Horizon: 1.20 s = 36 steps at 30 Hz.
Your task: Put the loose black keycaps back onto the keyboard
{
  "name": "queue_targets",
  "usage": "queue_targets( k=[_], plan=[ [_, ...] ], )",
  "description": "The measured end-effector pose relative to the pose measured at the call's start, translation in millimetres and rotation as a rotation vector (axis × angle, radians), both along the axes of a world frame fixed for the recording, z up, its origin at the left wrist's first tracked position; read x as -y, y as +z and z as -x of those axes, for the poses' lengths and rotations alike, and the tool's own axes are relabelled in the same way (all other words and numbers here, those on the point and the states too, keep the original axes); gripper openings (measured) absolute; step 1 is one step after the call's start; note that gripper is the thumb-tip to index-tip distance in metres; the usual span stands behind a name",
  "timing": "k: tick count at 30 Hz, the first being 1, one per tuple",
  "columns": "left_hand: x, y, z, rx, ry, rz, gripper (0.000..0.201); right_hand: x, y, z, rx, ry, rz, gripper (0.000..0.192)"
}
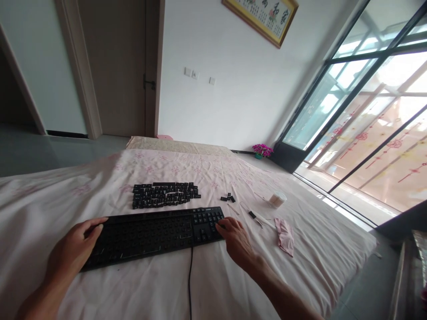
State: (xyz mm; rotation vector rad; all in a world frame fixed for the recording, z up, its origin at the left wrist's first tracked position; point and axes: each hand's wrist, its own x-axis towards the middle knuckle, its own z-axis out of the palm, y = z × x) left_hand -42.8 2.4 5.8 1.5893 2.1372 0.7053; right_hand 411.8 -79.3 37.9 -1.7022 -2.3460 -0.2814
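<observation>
A black keyboard (pixel 143 233) lies across the bed, most of its keys off and only the right-hand block still capped. My left hand (pixel 75 244) grips its left end, thumb on top, with the other fingers partly hidden. At the right end my right hand (pixel 235 240) is closed on the keyboard's edge, beside the number keys. A cable (pixel 190 280) runs from the keyboard towards me. Beyond it, loose black keycaps (pixel 163 194) lie in rows, and several more keycaps (pixel 228 197) sit in a small group to the right.
Right of the keyboard are a clear tub of cotton swabs (pixel 277 200), a small black-and-metal tool (pixel 255 218), a loose swab (pixel 233 209) and a pink cloth (pixel 284 236). The pale bedsheet (pixel 160 289) is wrinkled. Pink flowers (pixel 262 150) stand by the glass door.
</observation>
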Motion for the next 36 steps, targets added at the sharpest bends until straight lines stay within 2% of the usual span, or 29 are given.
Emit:
queue_targets(
  k=[3, 6, 9, 12, 16, 20, 24, 27, 30, 33, 36],
  plan=[
    [-1, -1.7, 2, 0.019, -0.008, 0.014, 0.042, -28, 9.9, -24, -0.109, -0.07, -0.006, 0.042],
    [-3, -4.0, 3, 0.027, -0.009, 0.012, 0.041, -72, 19.9, -53, -0.172, -0.299, -0.029, 0.034],
    [-4, -5.6, 3, 0.038, 0.0, -0.002, 0.04, -119, 27.9, -74, -0.152, -0.555, 0.112, 0.032],
    [-3, -5.8, 3, 0.064, 0.007, 0.01, 0.039, -154, 29.6, -82, -0.133, -0.632, 0.16, 0.031],
    [-2, -4.7, 2, 0.078, 0.023, 0.03, 0.04, -182, 22.4, -82, -0.119, -0.686, 0.229, 0.025],
    [-2, -2.8, 1, 0.065, 0.028, 0.017, 0.039, -194, 18.1, -79, -0.118, -0.692, 0.254, 0.021],
    [-1, -0.9, -1, 0.057, 0.04, 0.032, 0.039, -196, 22.4, -72, -0.141, -0.644, 0.233, 0.02],
    [-1, -1.1, 0, 0.066, 0.033, 0.031, 0.039, -193, 22.9, -57, -0.186, -0.559, 0.233, 0.025],
    [-1, -1.2, 0, 0.058, 0.023, 0.04, 0.04, -185, 15.2, -32, -0.233, -0.432, 0.271, 0.029],
    [-1, 0.2, -1, 0.036, 0.02, 0.05, 0.041, -177, 4.5, -10, -0.236, -0.336, 0.299, 0.025],
    [-1, 2.4, -3, 0.023, 0.018, 0.043, 0.041, -171, -0.5, -1, -0.212, -0.288, 0.307, 0.021]
  ],
)
